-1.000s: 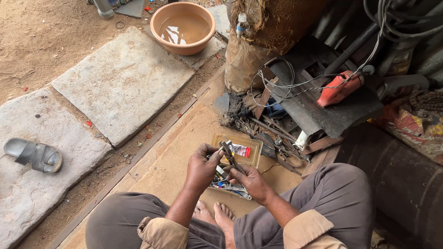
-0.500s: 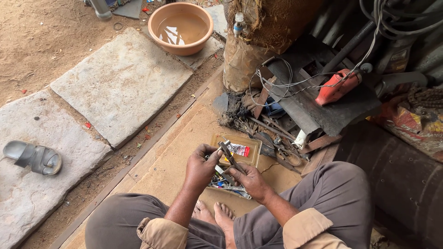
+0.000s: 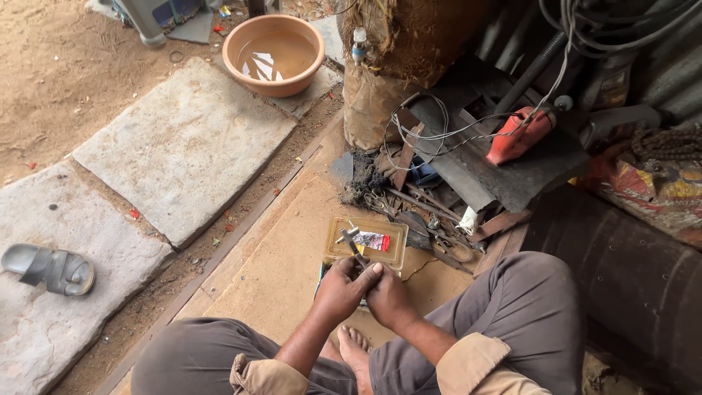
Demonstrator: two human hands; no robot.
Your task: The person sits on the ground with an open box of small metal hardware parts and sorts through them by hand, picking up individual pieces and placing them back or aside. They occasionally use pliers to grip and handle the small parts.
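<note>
Both hands meet over the lap: left hand (image 3: 338, 291) & right hand (image 3: 387, 296) each clenched on 1 small metal tool (image 3: 353, 245), which sticks up from the fists just over 1 shallow yellow tray (image 3: 391, 249) on the board floor. Around: 1 orange basin (image 3: 274, 55) w/ water, 1 grey sandal (image 3: 47, 268), 3 stone slabs (image 3: 186, 150), 1 red power tool (image 3: 519, 137).

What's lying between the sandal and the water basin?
In the head view, flat grey stone slabs fill the stretch from the sandal to the basin, with sandy gaps.
</note>
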